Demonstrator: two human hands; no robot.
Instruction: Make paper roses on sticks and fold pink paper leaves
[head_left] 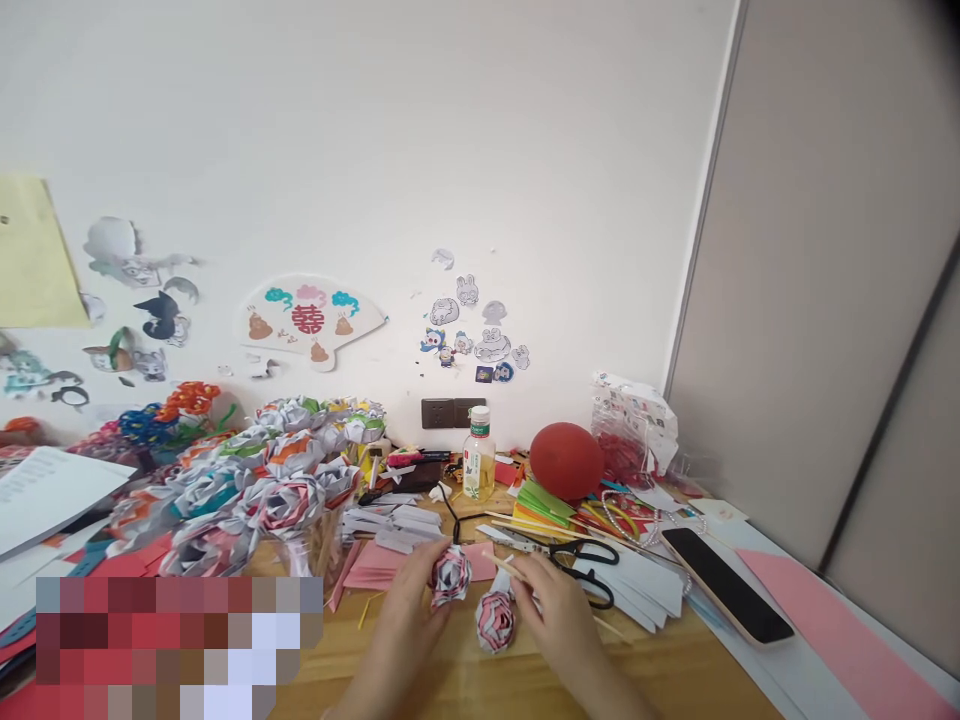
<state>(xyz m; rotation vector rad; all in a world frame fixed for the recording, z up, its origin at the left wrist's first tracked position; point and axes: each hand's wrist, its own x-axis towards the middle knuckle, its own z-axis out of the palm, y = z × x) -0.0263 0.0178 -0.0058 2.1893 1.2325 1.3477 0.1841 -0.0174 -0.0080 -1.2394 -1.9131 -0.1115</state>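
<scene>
My left hand (405, 615) is closed round a rolled paper rose (450, 575), pink, white and dark, held a little above the wooden table (675, 680). My right hand (551, 610) pinches a thin wooden stick (504, 565) that points toward that rose. A second paper rose (495, 620) lies on the table between my hands, just left of my right hand.
A big bunch of finished paper roses (262, 480) stands at the left. Black scissors (581, 570), a phone (724, 585), pink paper (840, 630), a small bottle (478, 455), a red ball (566, 460), coloured strips and sticks crowd the table behind my hands.
</scene>
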